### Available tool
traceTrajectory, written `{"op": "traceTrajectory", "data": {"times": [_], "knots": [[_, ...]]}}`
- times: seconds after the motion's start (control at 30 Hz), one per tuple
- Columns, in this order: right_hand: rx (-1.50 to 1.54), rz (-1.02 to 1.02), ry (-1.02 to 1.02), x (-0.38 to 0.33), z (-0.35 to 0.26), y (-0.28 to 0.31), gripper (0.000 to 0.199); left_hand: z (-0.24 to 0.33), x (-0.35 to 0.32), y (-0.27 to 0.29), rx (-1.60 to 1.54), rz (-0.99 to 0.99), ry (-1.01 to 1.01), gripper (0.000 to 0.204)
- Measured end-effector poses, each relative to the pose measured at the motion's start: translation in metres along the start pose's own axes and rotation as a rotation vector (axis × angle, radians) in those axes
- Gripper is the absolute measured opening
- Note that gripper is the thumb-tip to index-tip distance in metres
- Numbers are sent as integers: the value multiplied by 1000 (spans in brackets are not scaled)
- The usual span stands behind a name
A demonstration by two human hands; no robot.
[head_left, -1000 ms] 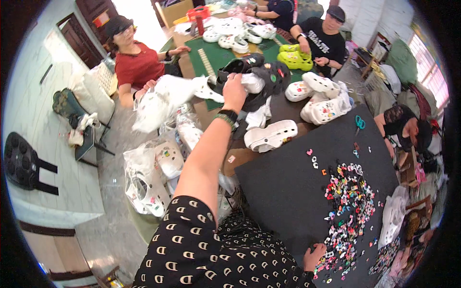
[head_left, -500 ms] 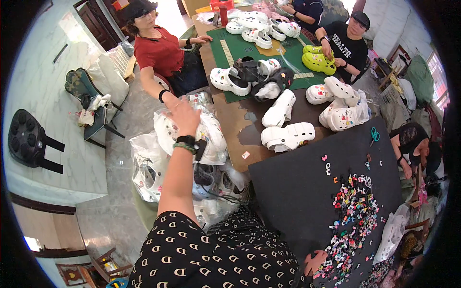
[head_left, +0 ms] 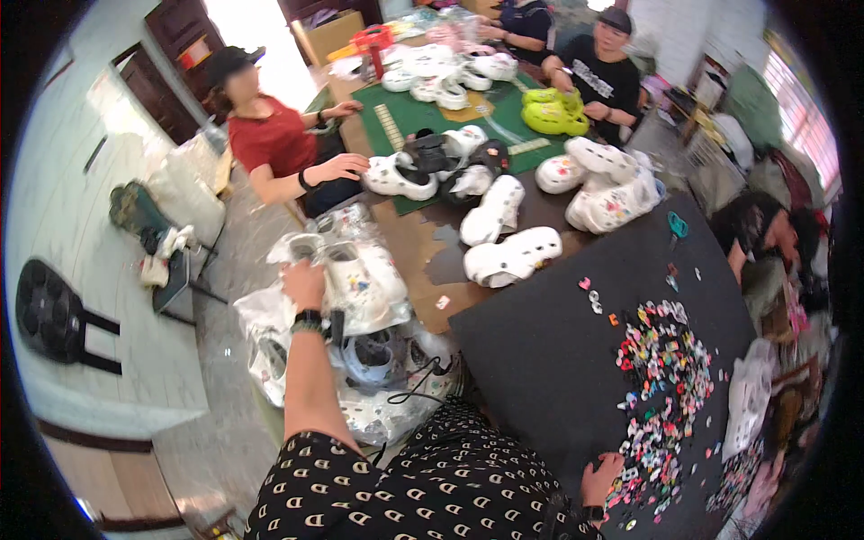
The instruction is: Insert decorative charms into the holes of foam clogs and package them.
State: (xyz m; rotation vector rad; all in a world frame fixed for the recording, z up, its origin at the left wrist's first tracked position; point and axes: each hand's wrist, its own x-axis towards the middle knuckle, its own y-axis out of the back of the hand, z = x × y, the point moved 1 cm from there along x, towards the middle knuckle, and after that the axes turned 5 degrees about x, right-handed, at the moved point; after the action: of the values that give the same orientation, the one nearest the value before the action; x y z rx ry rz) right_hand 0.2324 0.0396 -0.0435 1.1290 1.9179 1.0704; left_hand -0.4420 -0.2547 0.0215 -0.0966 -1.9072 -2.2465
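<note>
My left hand (head_left: pixel 304 286) reaches into the pile of bagged clogs at my left, its fingers closed on the heel end of a white clog (head_left: pixel 299 246). Beside it in the pile sits another white clog (head_left: pixel 364 286) decorated with small charms, and lower down a pale blue clog (head_left: pixel 369 362). Low at the right, my right hand (head_left: pixel 601 479) rests on the black mat (head_left: pixel 540 378) with thumb and fingers apart. Its fingertips are at the edge of a heap of colourful shoe charms (head_left: pixel 661 387). No object shows in that hand.
White clogs (head_left: pixel 513 256) and black clogs (head_left: pixel 427 153) stand across the table. A person in red (head_left: pixel 270 135) sits at the far left, one hand by a white clog. Another person (head_left: pixel 607 81) handles lime-green clogs (head_left: pixel 553 112). Teal scissors (head_left: pixel 677 227) lie on the mat.
My left hand has drawn back toward me onto a white clog in the pile. The person in red has moved a hand away to the table. My view has shifted slightly.
</note>
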Motion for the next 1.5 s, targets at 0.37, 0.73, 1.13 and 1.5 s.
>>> {"op": "traceTrajectory", "data": {"times": [0.37,0.73,1.13,1.5], "knots": [[314,85,386,50,-81,62,76,93,-118,121,-385,15,-1064,8],[582,153,393,25,-97,131,121,254,-386,176,-738,-451,-2015,15],[465,459,88,-94,1,181,18,293,-519,190,-816,-715,-2462,20],[1322,1198,-55,-134,87,286,6,303,-570,208,-1033,-646,-2110,39]]}}
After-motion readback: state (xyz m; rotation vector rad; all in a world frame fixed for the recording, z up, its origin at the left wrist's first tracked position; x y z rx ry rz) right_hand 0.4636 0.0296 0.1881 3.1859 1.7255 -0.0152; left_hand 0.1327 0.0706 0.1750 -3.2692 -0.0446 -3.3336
